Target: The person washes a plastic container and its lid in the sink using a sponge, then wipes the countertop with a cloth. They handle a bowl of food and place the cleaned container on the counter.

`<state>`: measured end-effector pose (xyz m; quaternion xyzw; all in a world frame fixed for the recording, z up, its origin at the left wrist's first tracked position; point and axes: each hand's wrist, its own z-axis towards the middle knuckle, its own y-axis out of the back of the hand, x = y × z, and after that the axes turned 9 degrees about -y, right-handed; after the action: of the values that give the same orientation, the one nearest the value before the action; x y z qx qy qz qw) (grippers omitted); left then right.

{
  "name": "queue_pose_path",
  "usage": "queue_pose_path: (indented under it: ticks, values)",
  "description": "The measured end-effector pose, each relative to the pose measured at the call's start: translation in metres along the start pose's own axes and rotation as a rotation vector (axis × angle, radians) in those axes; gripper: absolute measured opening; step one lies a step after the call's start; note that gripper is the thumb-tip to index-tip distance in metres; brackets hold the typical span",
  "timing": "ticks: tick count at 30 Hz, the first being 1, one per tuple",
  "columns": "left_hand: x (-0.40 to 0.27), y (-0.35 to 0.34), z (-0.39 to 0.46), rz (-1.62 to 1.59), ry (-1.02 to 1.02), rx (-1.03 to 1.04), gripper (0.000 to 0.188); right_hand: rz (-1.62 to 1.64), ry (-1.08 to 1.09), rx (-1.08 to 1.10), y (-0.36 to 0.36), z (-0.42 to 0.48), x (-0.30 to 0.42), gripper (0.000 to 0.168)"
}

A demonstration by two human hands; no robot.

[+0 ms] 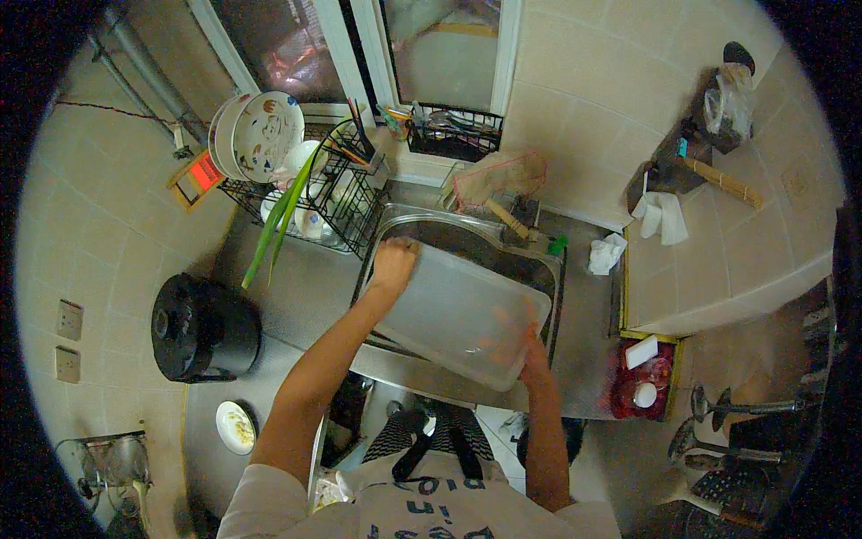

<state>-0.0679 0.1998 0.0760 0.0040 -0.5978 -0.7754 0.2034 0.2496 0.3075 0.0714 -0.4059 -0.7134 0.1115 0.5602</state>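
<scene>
A translucent, rectangular plastic bin [465, 306] hangs tilted over the stainless steel sink [458, 232], covering much of the basin. My left hand [394, 263] grips its upper left corner, the fingers curled over the rim. At the lower right end, my right hand [528, 343] holds the bin from the far side; its spread fingers show blurred through the plastic. Whether anything lies in the basin under the bin is hidden.
Left of the sink stands a black wire dish rack [337, 209] with bowls, plates and green onion leaves [286, 212]. A black rice cooker [205, 328] and a small plate of food [236, 428] sit on the left counter. A wooden-handled brush [508, 219] lies behind the sink.
</scene>
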Motion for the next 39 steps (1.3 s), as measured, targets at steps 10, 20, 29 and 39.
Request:
queue_pose_path:
  ticks: [10,20,29,39]
  values:
    - [-0.015,0.008,-0.061,0.017,0.185,0.358,0.021,0.137,0.030,-0.126,0.025,0.034,-0.017,0.069]
    - [-0.089,0.018,-0.060,-0.644,0.356,0.057,0.021,-0.509,0.375,-0.127,0.027,0.062,-0.038,0.064]
    - [-0.024,0.023,-0.026,-0.562,0.371,-0.238,0.016,0.215,0.142,0.053,0.000,0.056,-0.012,0.064]
    - [-0.102,0.020,-0.049,-0.661,0.243,0.059,0.022,0.069,0.220,-0.004,-0.004,0.043,-0.015,0.065]
